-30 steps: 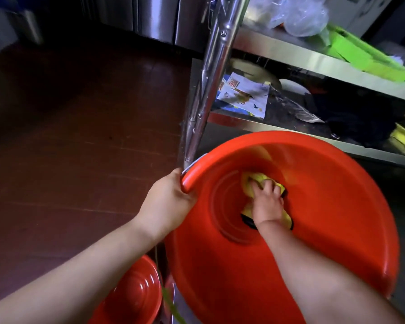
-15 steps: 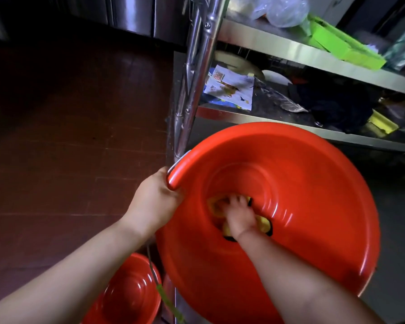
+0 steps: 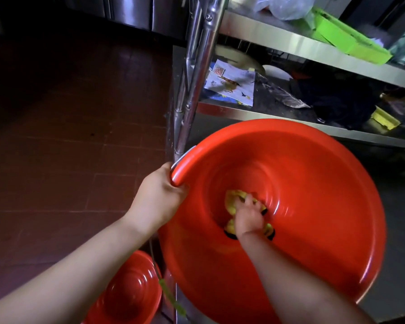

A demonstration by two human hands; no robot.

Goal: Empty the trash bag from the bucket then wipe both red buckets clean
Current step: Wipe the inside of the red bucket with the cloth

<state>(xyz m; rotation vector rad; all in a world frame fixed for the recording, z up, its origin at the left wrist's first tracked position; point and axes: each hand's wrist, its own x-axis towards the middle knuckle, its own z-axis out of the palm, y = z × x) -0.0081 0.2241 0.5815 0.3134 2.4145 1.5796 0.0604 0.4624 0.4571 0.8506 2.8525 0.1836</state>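
**Head view: cloth at bucket floor, unwiped wall all round the R hand**

Head cam, starting at the right hand: fingers spread and pressing down on a yellow cloth w/ dark edging, flat against the floor of the big red bucket. Cloth pokes out past the fingertips toward the far wall and at both sides of the wrist. Bucket is tipped, mouth facing the person, so its axis runs roughly along the R forearm; the walls rise outward from the hand on every side. Judgement: next stroke goes from floor outward up the wall, R hand only.

Left hand grips the bucket rim on its left side, fingers curled over the lip, steadying the tilt, beside a metal handle.

Second red bucket sits below-left of the big bucket, near the L forearm, untouched. Steel shelf post stands just behind the gripped rim.
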